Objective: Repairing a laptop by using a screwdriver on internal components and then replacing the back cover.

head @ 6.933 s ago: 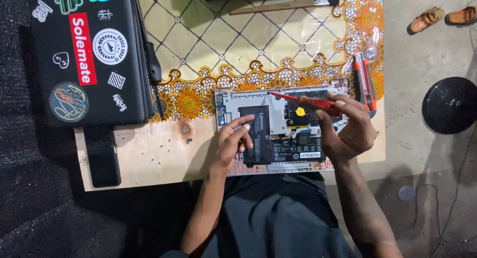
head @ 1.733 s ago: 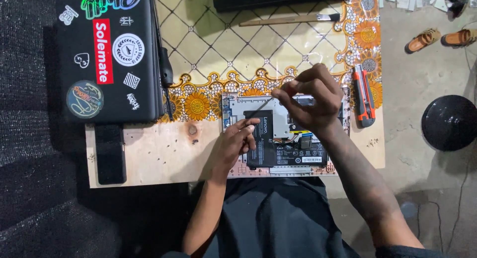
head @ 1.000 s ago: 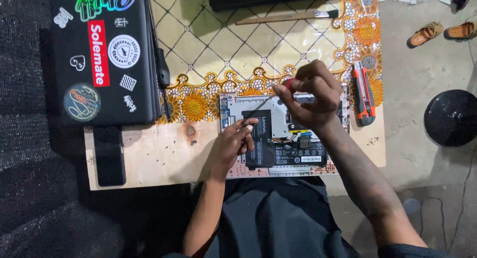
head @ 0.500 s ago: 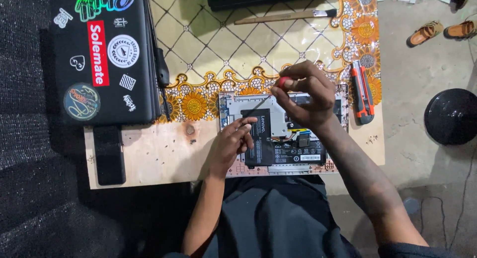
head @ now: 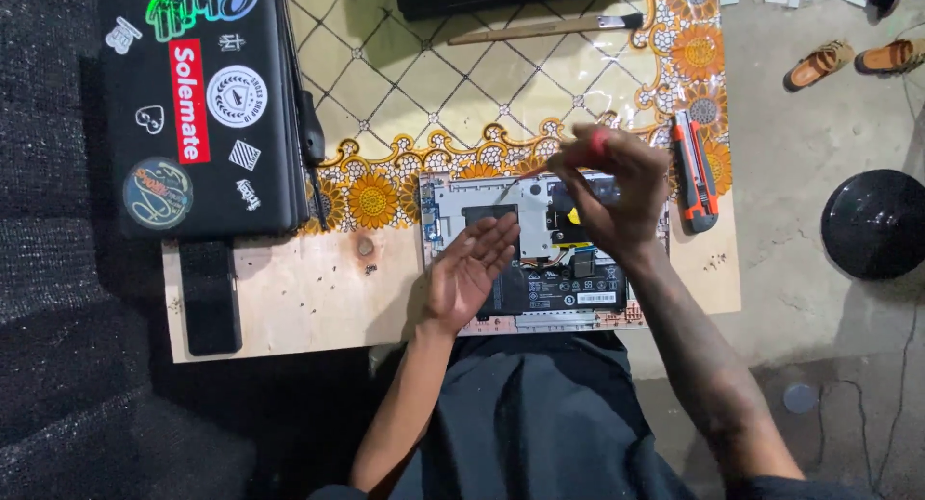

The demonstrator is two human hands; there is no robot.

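An opened laptop base (head: 453,197) lies bottom up on the wooden board, its battery (head: 564,290) and circuit parts showing. My left hand (head: 467,274) hovers flat over its left half, fingers spread and palm turned up, holding nothing. My right hand (head: 612,192) is over the upper right part of the laptop and grips a red-handled screwdriver (head: 599,142), whose thin shaft slants down to the left toward the board's top edge.
A black stickered laptop (head: 198,105) lies at the left, a black phone (head: 210,296) below it. An orange utility knife (head: 696,171) rests right of the open laptop. A brush (head: 540,30) lies on the flowered cloth (head: 434,86). A black round stool (head: 875,223) and sandals (head: 819,65) are on the floor.
My left hand has lifted off the laptop and turned its palm up with fingers spread. My right hand keeps the screwdriver over the laptop's upper part, shifted slightly.
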